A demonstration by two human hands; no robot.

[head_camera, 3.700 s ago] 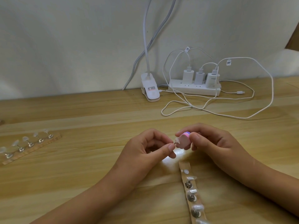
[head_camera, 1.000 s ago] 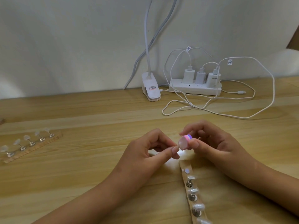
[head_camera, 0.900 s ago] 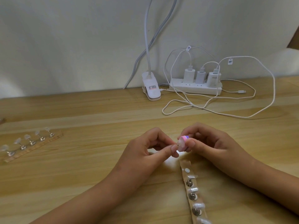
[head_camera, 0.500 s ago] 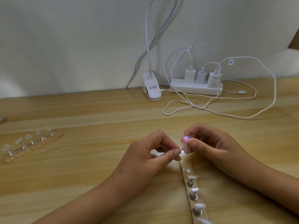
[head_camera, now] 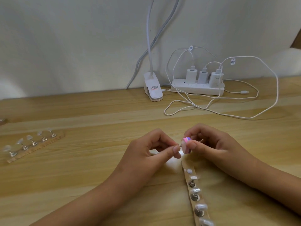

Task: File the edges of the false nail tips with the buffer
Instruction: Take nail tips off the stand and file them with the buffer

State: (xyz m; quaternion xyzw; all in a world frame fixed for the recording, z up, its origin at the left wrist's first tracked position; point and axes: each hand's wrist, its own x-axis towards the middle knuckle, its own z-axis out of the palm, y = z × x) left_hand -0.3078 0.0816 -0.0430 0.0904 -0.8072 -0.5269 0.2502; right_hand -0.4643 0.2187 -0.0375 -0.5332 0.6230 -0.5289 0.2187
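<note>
- A small pink-and-purple buffer [head_camera: 186,146] is pinched between the thumb and fingers of the right hand [head_camera: 211,144], just above the worktop [head_camera: 97,168].
- The fingers of the left hand [head_camera: 146,154] are pressed together on a small stem; a nail tip [head_camera: 181,144] is presumed to sit at its end, against the buffer, but it is too small to be made out clearly.
- The filing of one tip is judged to be under way, with buffer and tip meeting between the two hands.
- A strip [head_camera: 193,193] is seen just below the hands, with four tips on their stands and one bare spot at its near-hand end; the held tip is probably taken from there.
- A second strip [head_camera: 32,144] with five tips lies well apart at the left.
- Which tips are already filed cannot be told from their look; most of the work is judged to be left.
</note>
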